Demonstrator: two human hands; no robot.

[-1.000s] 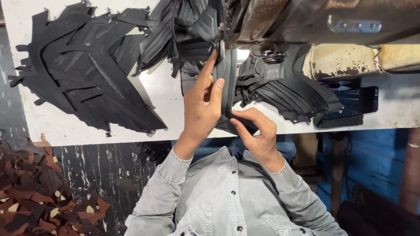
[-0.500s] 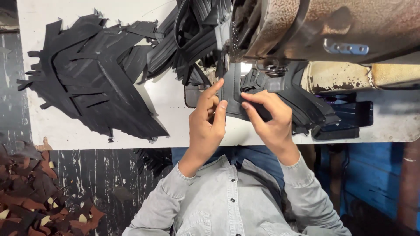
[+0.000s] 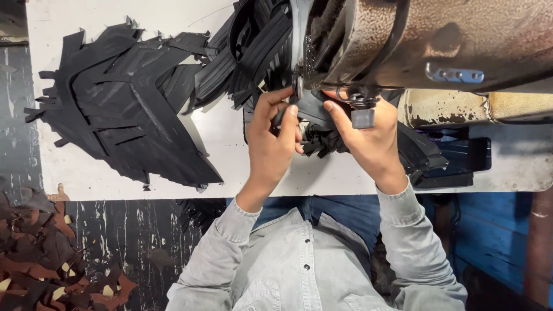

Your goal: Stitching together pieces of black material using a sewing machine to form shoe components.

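Grey button-up shirt (image 3: 299,265); buttoned cuffs; dark buttons; blue trousers (image 3: 340,210).

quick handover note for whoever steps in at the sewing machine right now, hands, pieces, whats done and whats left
Left hand: grip closed on the black piece, fingertips up at the machine's needle area.
Right hand: pinching the same piece from the other side, under the machine head.
Pieces: a fanned stack of black cut pieces lies at the left of the white table; a bundle of black strips sits behind the hands; more black pieces lie by the right wrist.
Done: piece brought under the head.
Left: cannot tell whether any stitching has begun; the stacks look unworked.
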